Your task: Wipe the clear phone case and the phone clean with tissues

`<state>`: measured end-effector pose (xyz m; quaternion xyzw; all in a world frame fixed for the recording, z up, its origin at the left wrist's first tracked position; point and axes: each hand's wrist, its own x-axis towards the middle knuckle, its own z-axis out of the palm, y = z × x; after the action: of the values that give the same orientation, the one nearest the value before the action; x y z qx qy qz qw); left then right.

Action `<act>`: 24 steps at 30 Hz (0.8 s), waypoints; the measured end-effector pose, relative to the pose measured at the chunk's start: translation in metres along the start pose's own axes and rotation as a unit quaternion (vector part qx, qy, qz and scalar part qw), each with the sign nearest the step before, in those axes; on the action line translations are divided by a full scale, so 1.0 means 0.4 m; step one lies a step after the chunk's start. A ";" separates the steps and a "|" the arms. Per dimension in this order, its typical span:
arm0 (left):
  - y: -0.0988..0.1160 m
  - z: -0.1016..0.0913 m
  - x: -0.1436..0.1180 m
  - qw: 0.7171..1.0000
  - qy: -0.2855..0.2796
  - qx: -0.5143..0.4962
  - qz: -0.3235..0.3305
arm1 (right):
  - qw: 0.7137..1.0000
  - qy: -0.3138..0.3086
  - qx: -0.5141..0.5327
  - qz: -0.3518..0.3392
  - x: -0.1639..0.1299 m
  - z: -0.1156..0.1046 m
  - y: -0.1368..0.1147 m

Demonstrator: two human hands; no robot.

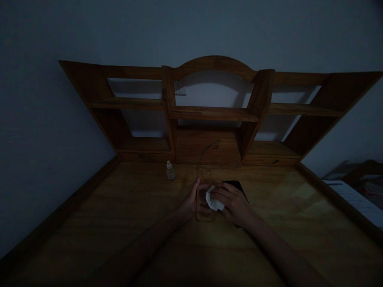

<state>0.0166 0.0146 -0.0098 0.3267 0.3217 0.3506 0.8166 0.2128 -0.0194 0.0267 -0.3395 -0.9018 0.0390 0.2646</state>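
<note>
While our left hand (191, 201) grips a clear case (205, 199), our right hand (235, 203) pinches a white tissue (214, 201) against it; small bottle (170, 170) sits beyond the left hand.

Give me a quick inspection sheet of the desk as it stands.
Surface: wooden desk, dim light.
Job's things: clear phone case held upright; white cloth pressed on it.
Clutter: small bottle behind; dark phone under right hand.
Hands: left hand grips case; right hand holds cloth.
Cables: thin cable up toward the shelf.
Surroundings: wooden shelf, wall socket, bed at right.
</note>
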 end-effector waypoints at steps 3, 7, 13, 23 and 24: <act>0.005 0.005 -0.006 0.999 -0.037 0.014 -0.014 | 1.000 0.015 -0.018 0.016 0.000 -0.002 0.008; 0.009 0.006 -0.003 0.996 -0.071 0.018 -0.046 | 0.997 0.028 -0.053 0.057 0.000 0.001 0.021; 0.003 0.004 0.004 0.995 -0.079 -0.024 -0.060 | 0.994 0.026 -0.052 0.095 0.000 0.007 0.026; 0.051 0.023 -0.039 0.992 -0.018 -0.120 -0.040 | 0.994 0.068 0.071 0.049 -0.008 0.025 0.018; 0.051 0.021 -0.041 0.993 -0.013 -0.111 -0.023 | 0.992 0.071 0.092 0.048 -0.007 0.026 0.011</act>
<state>0.0065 0.0101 0.0154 0.2310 0.2776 0.3606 0.8600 0.2121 -0.0166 0.0155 -0.3585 -0.8558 0.1101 0.3563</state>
